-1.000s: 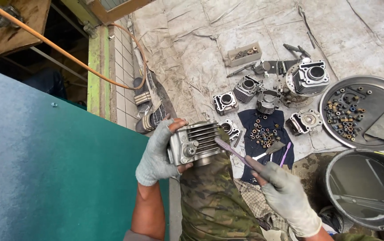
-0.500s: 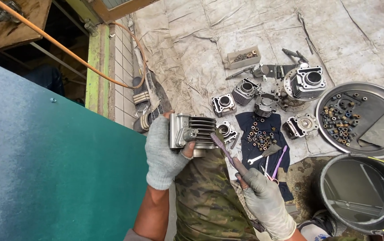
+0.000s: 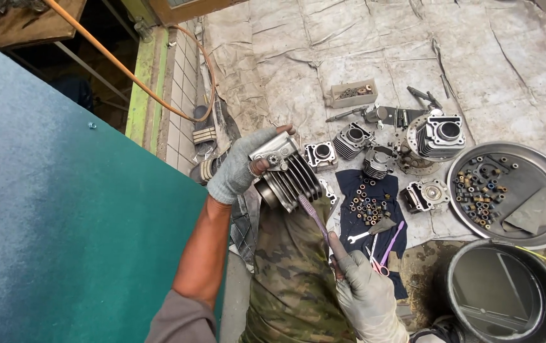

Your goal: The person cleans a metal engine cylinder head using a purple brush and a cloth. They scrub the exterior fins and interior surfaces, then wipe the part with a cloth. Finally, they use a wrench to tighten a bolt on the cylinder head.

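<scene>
My left hand (image 3: 240,166), in a grey knit glove, grips a finned metal engine cylinder (image 3: 286,173) and holds it up, tilted, above my camouflage-clad knee (image 3: 292,267). My right hand (image 3: 365,293), in a pale glove, holds a purple toothbrush (image 3: 314,216) by its handle. The brush head touches the lower fins of the cylinder.
Several more cylinders and engine parts (image 3: 435,136) lie on a dirty grey tarp (image 3: 349,44). A dark cloth (image 3: 371,203) carries small rings, a wrench and brushes. A round metal tray (image 3: 543,168) with small parts and a black bucket (image 3: 505,292) sit at right. A green board (image 3: 63,209) fills the left.
My left hand lifted the cylinder up and away and tilted it, fins now facing down-right. My right hand followed with the toothbrush, keeping the head against the fins.
</scene>
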